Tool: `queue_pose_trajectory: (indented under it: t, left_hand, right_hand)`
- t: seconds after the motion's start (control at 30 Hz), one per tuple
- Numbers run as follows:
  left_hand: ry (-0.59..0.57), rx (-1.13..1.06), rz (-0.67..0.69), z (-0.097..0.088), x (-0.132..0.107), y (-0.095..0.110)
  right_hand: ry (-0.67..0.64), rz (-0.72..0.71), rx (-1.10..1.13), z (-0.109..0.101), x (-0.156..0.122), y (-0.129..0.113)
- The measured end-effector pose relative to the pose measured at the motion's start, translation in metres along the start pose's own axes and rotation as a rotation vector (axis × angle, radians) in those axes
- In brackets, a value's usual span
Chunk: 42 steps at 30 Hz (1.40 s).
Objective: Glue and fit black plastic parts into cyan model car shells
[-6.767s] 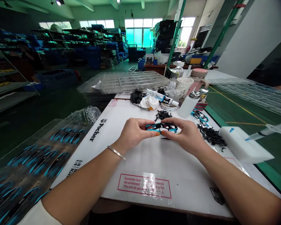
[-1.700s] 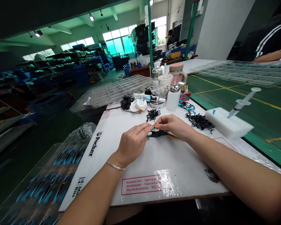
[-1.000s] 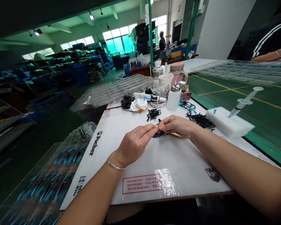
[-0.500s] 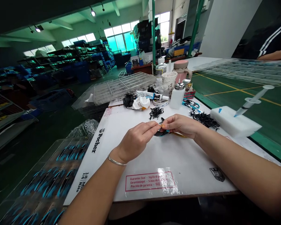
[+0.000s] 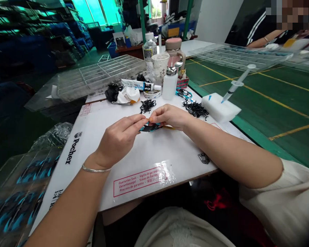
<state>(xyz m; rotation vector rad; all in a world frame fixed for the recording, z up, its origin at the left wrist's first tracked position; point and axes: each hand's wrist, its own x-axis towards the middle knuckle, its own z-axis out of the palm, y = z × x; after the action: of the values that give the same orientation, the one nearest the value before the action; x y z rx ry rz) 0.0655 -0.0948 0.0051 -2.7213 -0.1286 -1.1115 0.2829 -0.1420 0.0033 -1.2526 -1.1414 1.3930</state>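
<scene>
Above the white board (image 5: 134, 154), my left hand (image 5: 119, 137) and my right hand (image 5: 170, 116) meet at the fingertips. Between them is a small curved black and blue part (image 5: 150, 128), and both hands are closed on it. Fingers cover much of it, so its kind cannot be made out. A thin yellowish strip (image 5: 169, 128) shows below my right hand. Just beyond my fingers lies a small pile of black pieces (image 5: 147, 105). A larger heap of black pieces (image 5: 196, 110) is to the right of my right hand.
A syringe (image 5: 238, 84) stands tilted in a white foam block (image 5: 221, 108). Behind my hands are a glue tube (image 5: 137, 84), a white pump bottle (image 5: 169, 84), a cup (image 5: 160, 65) and a pink jug (image 5: 173, 51). Trays of blue-black parts (image 5: 23, 192) lie at left. A co-worker's arm (image 5: 264, 40) shows far right.
The view has swung right and down, so the board and both hands appear further left and my lap shows. My hands keep the same hold on the black and blue part.
</scene>
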Motion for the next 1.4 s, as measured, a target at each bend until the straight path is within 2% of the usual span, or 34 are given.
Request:
queue_pose_trajectory:
  t: [0.23,0.43,0.6,0.73,0.93,1.1,1.23,1.4]
  left_hand:
    - [0.012,0.056,-0.009,-0.002,0.000,0.000]
    - [0.023,0.026,-0.018,-0.001,0.001,0.000]
    - [0.082,-0.034,-0.067,-0.006,0.003,0.001]
    - [0.101,-0.075,-0.079,-0.008,0.003,0.000]
    - [0.113,-0.108,-0.066,-0.007,0.002,-0.001]
    - [0.109,-0.098,-0.041,-0.006,0.001,0.000]
    - [0.112,-0.097,-0.031,-0.007,0.001,0.002]
    - [0.138,-0.089,-0.037,-0.008,0.002,0.003]
  right_hand:
    - [0.049,-0.170,-0.148,0.006,-0.002,-0.004]
    - [0.034,-0.226,-0.262,-0.001,-0.004,-0.008]
    - [0.066,-0.323,-0.346,-0.006,-0.009,-0.016]
    - [0.086,-0.458,-0.397,-0.006,-0.012,-0.017]
    - [0.143,-0.686,-0.735,0.001,-0.020,-0.018]
    - [0.137,-0.823,-0.856,0.001,-0.021,-0.018]
    - [0.147,-0.887,-0.919,0.002,-0.023,-0.020]
    - [0.153,-0.839,-0.881,0.006,-0.029,-0.026]
